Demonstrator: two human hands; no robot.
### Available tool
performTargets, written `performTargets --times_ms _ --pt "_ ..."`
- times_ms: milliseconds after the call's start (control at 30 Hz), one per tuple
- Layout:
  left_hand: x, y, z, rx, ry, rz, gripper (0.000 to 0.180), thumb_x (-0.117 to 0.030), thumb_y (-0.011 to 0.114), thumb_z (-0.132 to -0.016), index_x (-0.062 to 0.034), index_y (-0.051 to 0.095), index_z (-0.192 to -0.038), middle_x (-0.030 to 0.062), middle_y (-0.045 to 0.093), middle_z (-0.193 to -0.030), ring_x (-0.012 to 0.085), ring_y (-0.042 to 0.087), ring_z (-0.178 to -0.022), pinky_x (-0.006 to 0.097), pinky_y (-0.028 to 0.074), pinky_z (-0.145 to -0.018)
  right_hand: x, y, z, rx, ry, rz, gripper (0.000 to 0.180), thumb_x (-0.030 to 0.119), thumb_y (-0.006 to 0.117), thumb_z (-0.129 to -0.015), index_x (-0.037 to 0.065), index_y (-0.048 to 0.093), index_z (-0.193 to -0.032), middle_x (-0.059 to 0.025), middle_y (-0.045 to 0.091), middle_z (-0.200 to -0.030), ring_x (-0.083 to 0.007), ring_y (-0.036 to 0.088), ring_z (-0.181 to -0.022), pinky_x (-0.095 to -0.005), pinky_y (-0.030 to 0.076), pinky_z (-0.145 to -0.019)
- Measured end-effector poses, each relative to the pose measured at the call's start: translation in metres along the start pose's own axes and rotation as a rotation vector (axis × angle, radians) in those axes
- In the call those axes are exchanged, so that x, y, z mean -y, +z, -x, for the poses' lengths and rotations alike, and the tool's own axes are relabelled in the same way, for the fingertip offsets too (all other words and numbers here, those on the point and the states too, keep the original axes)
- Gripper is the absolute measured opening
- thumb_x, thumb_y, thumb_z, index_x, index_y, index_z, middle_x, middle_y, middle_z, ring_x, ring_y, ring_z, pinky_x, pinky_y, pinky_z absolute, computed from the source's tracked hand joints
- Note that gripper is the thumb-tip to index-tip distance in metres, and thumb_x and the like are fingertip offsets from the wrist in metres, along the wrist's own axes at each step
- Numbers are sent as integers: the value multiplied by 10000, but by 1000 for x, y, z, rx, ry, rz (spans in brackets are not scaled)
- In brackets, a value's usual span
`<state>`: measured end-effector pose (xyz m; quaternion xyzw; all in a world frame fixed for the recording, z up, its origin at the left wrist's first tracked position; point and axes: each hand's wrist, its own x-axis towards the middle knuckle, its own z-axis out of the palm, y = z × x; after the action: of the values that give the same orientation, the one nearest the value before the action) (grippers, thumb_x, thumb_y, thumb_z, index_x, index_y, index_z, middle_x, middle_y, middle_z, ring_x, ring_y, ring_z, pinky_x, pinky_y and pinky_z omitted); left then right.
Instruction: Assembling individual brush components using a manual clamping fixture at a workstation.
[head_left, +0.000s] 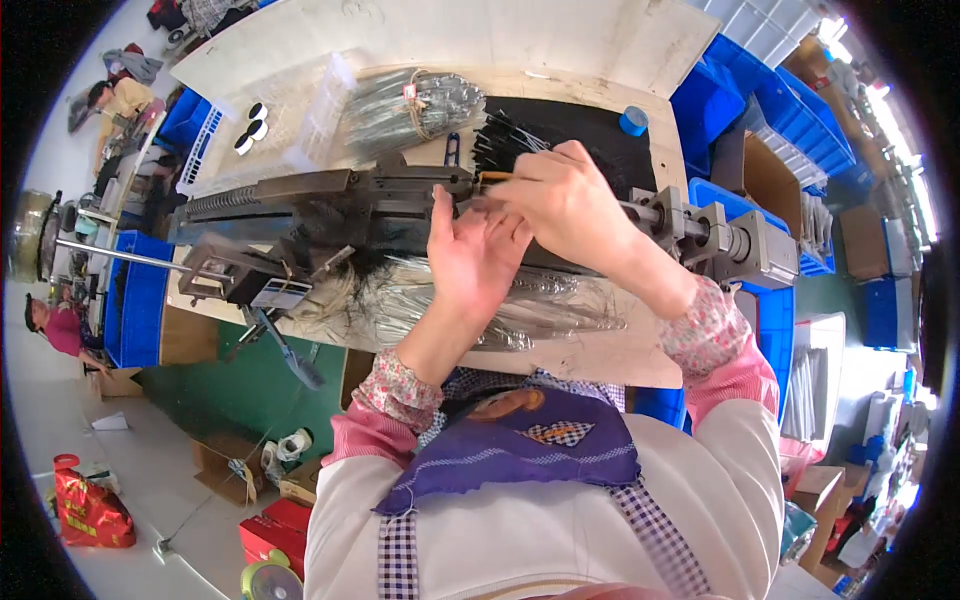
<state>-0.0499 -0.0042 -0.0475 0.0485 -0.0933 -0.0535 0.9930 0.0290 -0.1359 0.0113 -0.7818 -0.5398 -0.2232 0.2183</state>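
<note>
"Over the middle of the table [640, 365], what are the two hands doing?"

"They meet just at the near side of the long metal machine [400, 205]. The left hand [472, 258] is mostly open, palm up, its thumb spread away from slightly bent fingers."

"And the right hand [560, 200]?"

"Its fingers are curled inward, close against the left fingers. Whether anything is pinched there, I cannot tell; the knuckles hide it and the spot is blurred."

"Where does the machine lie?"

"Lengthwise across the table, passing behind both hands, with a motor [770, 255] at its right end."

"What else is near?"

"Thin silvery wires [415, 315] lie in front of the machine, partly beneath the left forearm. Behind it is a tied bundle [385, 125] of similar wires, with a clear plastic basket [325, 125] to its left. To the bundle's right, black-tipped brushes [510, 138] rest on a black mat [600, 130], and a blue roll of tape [633, 121] sits near the mat's right edge."
</note>
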Motion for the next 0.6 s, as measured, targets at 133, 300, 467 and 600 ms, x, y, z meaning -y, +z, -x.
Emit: performTargets --times_ms 133,300,467,600 --pt "2 18 0 -319 111 -201 792 -609 308 -953 113 420 -1261 225 482 -1308 331 411 -1290 464 277 -1117 -18 -12 -12 -164 220 -268 119 157 608 -827 92 658 -913 -112 645 -784 -299 652 -753 -394 511 -649" --pt "-2 8 8 -295 143 -233 716 -606 305 -957 60 479 -1155 165 527 -1225 305 439 -1242 467 275 -1096 9 -25 -6 63 253 -16 167 118 562 -852 24 547 -989 -161 642 -686 -348 659 -643 -437 528 -544" --pt "-5 17 4 -326 99 -195 653 -591 348 -955 38 485 -1062 151 544 -1091 296 472 -1172 451 293 -1080 16 -7 -6 223 168 192 249 87 625 -715 -16 573 -936 -112 625 -642 -291 662 -606 -373 516 -513" --pt "-5 36 2 -441 104 -242 738 -592 363 -944 105 444 -1175 219 493 -1273 315 426 -1253 442 277 -1099 19 -3 -7 212 42 312 310 105 618 -711 -58 589 -972 -76 612 -634 -248 655 -601 -336 500 -511"
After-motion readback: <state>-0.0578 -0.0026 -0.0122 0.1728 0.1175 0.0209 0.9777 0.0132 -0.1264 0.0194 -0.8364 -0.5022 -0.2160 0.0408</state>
